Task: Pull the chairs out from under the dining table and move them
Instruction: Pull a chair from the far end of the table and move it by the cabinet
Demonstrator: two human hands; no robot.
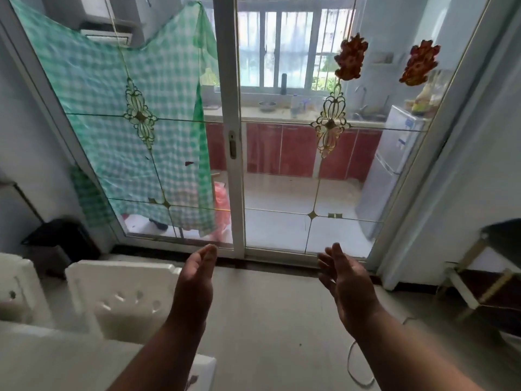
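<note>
Two white chairs stand at the lower left by the white dining table (pixel 50 359). The nearer chair's backrest (pixel 121 300) has several small holes and sits just left of my left hand (pixel 196 283). A second white chair (pixel 17 292) shows at the left edge. My left hand is raised, fingers together, holding nothing, close to the backrest's right edge without touching it. My right hand (pixel 348 289) hovers over the floor at centre right, palm turned inward with fingers spread, empty.
A sliding glass door (pixel 236 136) with gold trim fills the view ahead, a kitchen behind it. A black bin (pixel 60 241) sits at the left wall. A dark-topped side table with gold legs (pixel 490 277) stands at right. A white cable (pixel 352 365) lies on the floor.
</note>
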